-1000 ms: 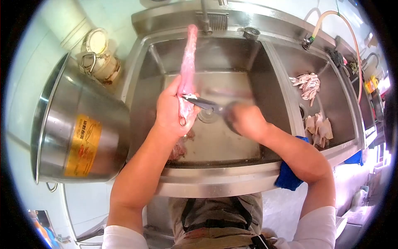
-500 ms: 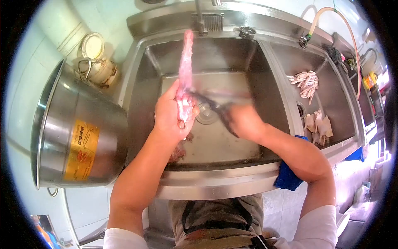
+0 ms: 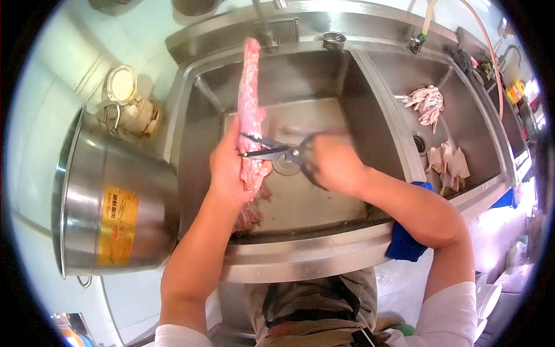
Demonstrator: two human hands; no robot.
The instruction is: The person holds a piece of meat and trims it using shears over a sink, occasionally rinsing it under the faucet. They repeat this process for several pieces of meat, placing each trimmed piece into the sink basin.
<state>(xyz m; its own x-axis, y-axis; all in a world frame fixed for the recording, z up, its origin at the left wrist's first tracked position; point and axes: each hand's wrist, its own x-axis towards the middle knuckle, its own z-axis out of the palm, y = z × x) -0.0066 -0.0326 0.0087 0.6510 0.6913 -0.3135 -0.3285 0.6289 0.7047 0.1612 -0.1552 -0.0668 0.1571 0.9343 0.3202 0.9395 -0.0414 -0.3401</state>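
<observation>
My left hand (image 3: 227, 168) is wrapped round a long piece of pink raw meat (image 3: 249, 98), which points away from me over the large sink basin. A small metal ring shows at the meat's near end. In my right hand (image 3: 336, 163) are black-handled scissors (image 3: 280, 152). Their blades are parted and lie across the meat just above my left palm. Below my left hand, darker red meat (image 3: 250, 216) rests in the basin's near left corner. Motion blurs my right fingers and part of the handles.
A large steel pot (image 3: 115, 202) stands left of the sink (image 3: 300, 248). Pale strips (image 3: 426, 105) and flat pale pieces (image 3: 448, 165) lie in the right basin. A blue cloth (image 3: 406, 240) hangs on the front edge; a strainer cup (image 3: 333, 40) sits behind.
The scissors have moved left onto the meat, and their open blades now show clearly. My left hand and the meat have shifted slightly left. The whole view has tilted a little.
</observation>
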